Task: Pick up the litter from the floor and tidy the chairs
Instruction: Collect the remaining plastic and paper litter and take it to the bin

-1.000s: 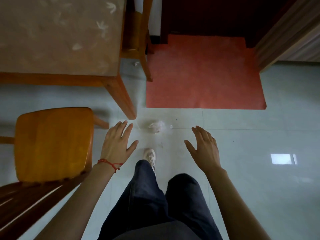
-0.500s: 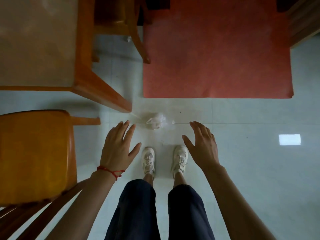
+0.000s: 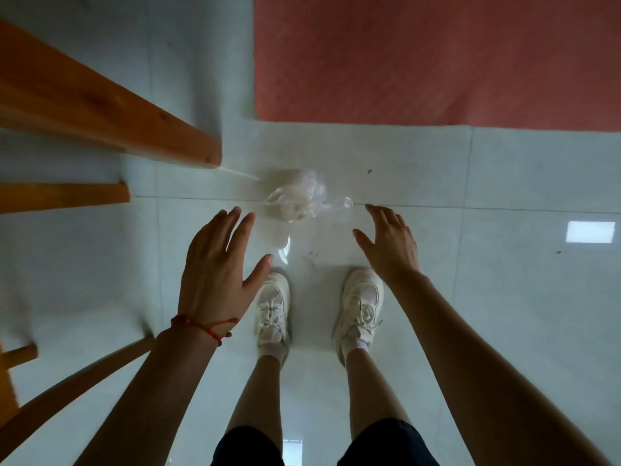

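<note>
Right, at the bottom of the frame two bare legs are rising toward a pair of white sneakers (image 3: 272,307), both standing flat on the pale tiled floor (image 3: 504,297). Either side of them the arms are stretching forward. The left hand (image 3: 218,264), with a red string bracelet (image 3: 205,326) at the wrist, is hovering left of centre with fingers spread wide and thumb out, holding nothing. The right hand (image 3: 391,245) is hanging right of centre, fingers loosely extended, also gripping nothing. Just beyond the fingertips, between the two hands, a crumpled clear plastic bag (image 3: 299,198) is lying on the floor across a tile joint; it is looking like a bag, though the blur is making that hard to confirm. To the left, chair legs (image 3: 64,196) are showing at the edge, and a thick wooden table leg (image 3: 111,109) is slanting down from the upper left, ending near the bag. Across the upper right, a red mat (image 3: 437,58) is covering the floor.
</note>
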Demonstrator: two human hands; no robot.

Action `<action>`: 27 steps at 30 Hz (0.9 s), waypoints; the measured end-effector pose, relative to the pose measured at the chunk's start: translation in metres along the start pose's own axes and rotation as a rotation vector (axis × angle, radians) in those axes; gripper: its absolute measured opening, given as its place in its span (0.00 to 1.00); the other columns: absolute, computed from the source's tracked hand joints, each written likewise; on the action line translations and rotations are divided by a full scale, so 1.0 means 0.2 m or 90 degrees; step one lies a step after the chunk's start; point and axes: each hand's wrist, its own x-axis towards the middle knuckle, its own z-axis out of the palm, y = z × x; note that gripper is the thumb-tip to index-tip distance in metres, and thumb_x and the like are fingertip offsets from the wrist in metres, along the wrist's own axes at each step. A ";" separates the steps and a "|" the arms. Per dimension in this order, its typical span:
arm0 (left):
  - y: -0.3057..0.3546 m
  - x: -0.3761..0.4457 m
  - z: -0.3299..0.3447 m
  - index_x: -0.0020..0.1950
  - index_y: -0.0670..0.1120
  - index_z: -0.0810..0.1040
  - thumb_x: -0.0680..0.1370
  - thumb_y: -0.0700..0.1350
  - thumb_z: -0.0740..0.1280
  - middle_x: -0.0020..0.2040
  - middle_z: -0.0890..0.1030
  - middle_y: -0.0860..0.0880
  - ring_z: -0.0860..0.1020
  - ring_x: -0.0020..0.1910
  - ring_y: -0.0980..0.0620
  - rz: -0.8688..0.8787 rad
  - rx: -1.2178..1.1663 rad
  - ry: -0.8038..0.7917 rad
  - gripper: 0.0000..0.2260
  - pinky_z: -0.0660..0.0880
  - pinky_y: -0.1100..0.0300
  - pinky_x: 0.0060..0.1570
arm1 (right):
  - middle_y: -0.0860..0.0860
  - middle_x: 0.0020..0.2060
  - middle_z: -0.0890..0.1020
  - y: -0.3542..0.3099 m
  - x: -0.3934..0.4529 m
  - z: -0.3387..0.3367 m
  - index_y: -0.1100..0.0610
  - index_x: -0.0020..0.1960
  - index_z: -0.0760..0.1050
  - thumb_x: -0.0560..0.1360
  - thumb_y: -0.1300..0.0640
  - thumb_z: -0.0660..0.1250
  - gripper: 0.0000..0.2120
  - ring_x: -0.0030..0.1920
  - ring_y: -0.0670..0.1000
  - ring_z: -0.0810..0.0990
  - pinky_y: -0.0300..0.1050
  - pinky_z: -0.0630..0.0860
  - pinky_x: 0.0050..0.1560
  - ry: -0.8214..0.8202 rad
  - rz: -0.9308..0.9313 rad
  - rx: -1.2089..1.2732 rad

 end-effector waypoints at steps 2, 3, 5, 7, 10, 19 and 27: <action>-0.05 0.06 0.14 0.64 0.35 0.71 0.73 0.56 0.55 0.64 0.73 0.34 0.70 0.63 0.34 -0.002 0.003 -0.008 0.28 0.68 0.42 0.59 | 0.57 0.66 0.70 0.06 0.12 0.13 0.58 0.69 0.63 0.76 0.51 0.63 0.25 0.64 0.58 0.69 0.53 0.69 0.60 0.013 0.027 0.020; -0.08 0.08 0.21 0.64 0.35 0.71 0.73 0.55 0.55 0.64 0.73 0.34 0.70 0.63 0.34 -0.003 0.004 -0.014 0.28 0.68 0.41 0.59 | 0.57 0.66 0.70 0.08 0.18 0.19 0.58 0.69 0.63 0.75 0.51 0.64 0.25 0.64 0.58 0.69 0.53 0.69 0.59 0.021 0.043 0.035; -0.13 0.13 0.33 0.64 0.35 0.71 0.73 0.55 0.55 0.64 0.73 0.34 0.70 0.63 0.34 -0.008 0.005 -0.022 0.28 0.68 0.41 0.59 | 0.57 0.66 0.70 0.13 0.29 0.31 0.57 0.70 0.63 0.75 0.52 0.64 0.26 0.64 0.57 0.69 0.52 0.70 0.58 0.037 0.074 0.068; -0.18 0.17 0.44 0.63 0.35 0.71 0.73 0.55 0.55 0.64 0.73 0.34 0.70 0.63 0.34 -0.020 0.005 -0.025 0.28 0.67 0.41 0.59 | 0.56 0.66 0.69 0.18 0.39 0.42 0.57 0.70 0.62 0.75 0.52 0.65 0.26 0.64 0.57 0.69 0.50 0.70 0.57 0.038 0.087 0.079; -0.25 0.23 0.58 0.64 0.36 0.71 0.73 0.55 0.55 0.65 0.72 0.35 0.69 0.65 0.35 -0.033 -0.005 -0.031 0.29 0.66 0.42 0.60 | 0.56 0.67 0.69 0.24 0.51 0.56 0.56 0.71 0.61 0.74 0.54 0.66 0.27 0.64 0.57 0.70 0.50 0.71 0.56 0.023 0.075 0.071; -0.35 0.30 0.80 0.64 0.35 0.71 0.74 0.55 0.55 0.64 0.72 0.34 0.69 0.64 0.35 -0.016 -0.004 -0.040 0.28 0.67 0.42 0.60 | 0.55 0.59 0.78 0.29 0.69 0.76 0.57 0.64 0.71 0.71 0.54 0.70 0.23 0.56 0.54 0.76 0.43 0.70 0.55 0.068 0.123 0.268; -0.33 0.29 0.78 0.64 0.36 0.71 0.74 0.56 0.54 0.64 0.73 0.34 0.70 0.64 0.34 -0.007 0.004 -0.050 0.28 0.67 0.42 0.59 | 0.57 0.40 0.84 0.18 0.65 0.72 0.61 0.46 0.79 0.72 0.61 0.66 0.06 0.41 0.56 0.81 0.40 0.73 0.43 0.119 0.100 0.328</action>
